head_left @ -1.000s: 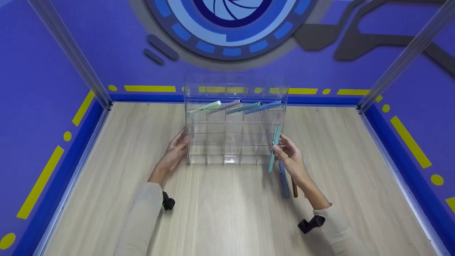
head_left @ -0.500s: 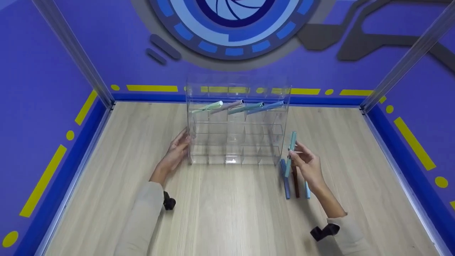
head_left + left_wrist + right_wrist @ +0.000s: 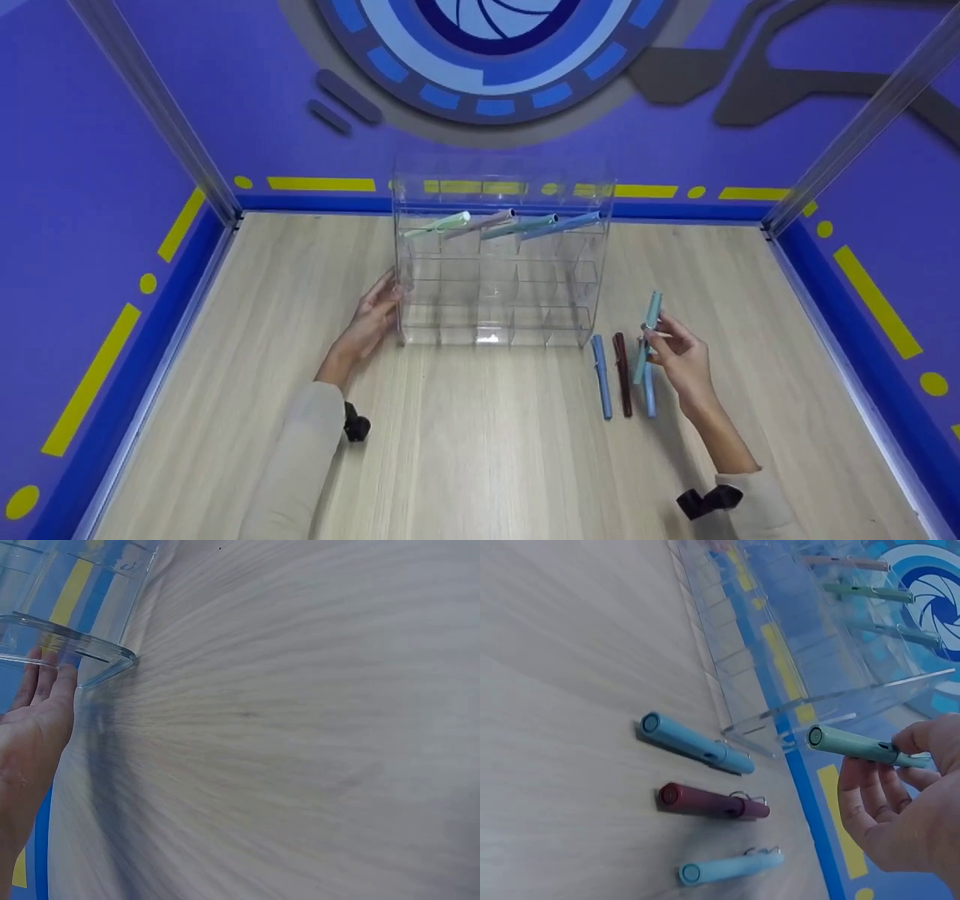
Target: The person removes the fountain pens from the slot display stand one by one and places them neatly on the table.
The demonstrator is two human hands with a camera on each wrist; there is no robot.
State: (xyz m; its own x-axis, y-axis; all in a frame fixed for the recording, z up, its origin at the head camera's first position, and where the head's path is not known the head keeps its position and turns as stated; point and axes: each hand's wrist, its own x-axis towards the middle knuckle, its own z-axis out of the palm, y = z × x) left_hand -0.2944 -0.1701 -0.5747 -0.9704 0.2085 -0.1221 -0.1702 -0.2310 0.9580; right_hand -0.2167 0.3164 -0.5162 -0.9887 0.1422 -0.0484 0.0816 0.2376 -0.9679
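A clear acrylic rack (image 3: pixel 499 262) with a grid of compartments stands at the middle of the wooden table; several pens (image 3: pixel 501 224) lie slanted in its top row. My left hand (image 3: pixel 371 319) rests with straight fingers (image 3: pixel 45 682) against the rack's left wall (image 3: pixel 71 652). To the right of the rack my right hand (image 3: pixel 679 360) pinches a teal pen (image 3: pixel 647 335) (image 3: pixel 866 746) above the table. Beneath it lie a blue pen (image 3: pixel 601 375) (image 3: pixel 694 742), a dark red pen (image 3: pixel 622 373) (image 3: pixel 712 802) and a light blue pen (image 3: pixel 649 390) (image 3: pixel 727 868).
The wooden table (image 3: pixel 480 450) is fenced by purple walls (image 3: pixel 90 187) with yellow marks and blue edging. Two metal posts (image 3: pixel 157 112) stand at the back corners. Black wrist mounts (image 3: pixel 355 426) sit on both sleeves.
My right hand has drawn the teal pen away from the rack's right side, rightward and toward me, over the three lying pens. The left hand has stayed on the rack.
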